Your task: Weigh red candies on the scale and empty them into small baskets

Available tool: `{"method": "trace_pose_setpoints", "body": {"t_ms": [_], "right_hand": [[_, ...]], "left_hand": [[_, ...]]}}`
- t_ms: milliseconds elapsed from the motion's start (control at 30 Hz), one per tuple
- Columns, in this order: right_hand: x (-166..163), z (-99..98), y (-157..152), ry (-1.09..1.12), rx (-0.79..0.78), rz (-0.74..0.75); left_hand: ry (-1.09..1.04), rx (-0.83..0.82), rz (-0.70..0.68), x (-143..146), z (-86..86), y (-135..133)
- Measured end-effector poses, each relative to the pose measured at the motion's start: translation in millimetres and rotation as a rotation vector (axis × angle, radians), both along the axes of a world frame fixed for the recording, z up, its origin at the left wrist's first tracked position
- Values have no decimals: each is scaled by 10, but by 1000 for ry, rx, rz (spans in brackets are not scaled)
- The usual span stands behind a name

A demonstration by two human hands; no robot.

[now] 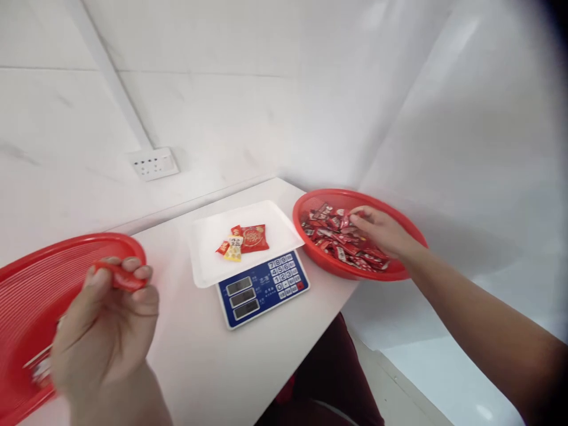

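Observation:
My left hand (pixel 110 331) is raised at the left with its fingers closed around a small red wrapped packet (pixel 122 277). Over the red basket on the right (pixel 326 267), my right hand (pixel 379 228) has its thumb and fingertips together at a red packet (pixel 344 219). Many small red wrapped packets (pixel 339 239) fill this basket. Between my hands, a blue-and-white digital scale (pixel 264 288) carries a white tray (pixel 206 260). On that tray lie a larger red packet (pixel 255 238), a yellow-and-white packet (pixel 234 251) and small red ones.
Another red basket (pixel 26 284) stands at the left, partly behind my left hand, with some packets low inside. White table (pixel 199 367) lies under everything, its front edge running diagonally. A wall socket (pixel 153 164) is on the wall behind, and a white wall closes off the right.

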State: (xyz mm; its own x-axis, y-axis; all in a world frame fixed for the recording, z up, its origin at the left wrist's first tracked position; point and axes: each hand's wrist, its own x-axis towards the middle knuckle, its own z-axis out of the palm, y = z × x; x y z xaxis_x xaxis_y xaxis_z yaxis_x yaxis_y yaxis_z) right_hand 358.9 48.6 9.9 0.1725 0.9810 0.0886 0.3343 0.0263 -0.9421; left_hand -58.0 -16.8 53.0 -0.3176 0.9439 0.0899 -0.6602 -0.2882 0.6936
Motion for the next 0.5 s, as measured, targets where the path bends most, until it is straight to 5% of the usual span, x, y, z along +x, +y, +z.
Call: {"method": "trace_pose_setpoints", "body": {"t_ms": [267,500], "right_hand": [[-987,-80,-256,-283,295,211],[-1611,-271,79,-355,210,207]], "left_hand": [[-22,11,-37,65,63,-35],[-31,42,-70,10,61,-71]]}}
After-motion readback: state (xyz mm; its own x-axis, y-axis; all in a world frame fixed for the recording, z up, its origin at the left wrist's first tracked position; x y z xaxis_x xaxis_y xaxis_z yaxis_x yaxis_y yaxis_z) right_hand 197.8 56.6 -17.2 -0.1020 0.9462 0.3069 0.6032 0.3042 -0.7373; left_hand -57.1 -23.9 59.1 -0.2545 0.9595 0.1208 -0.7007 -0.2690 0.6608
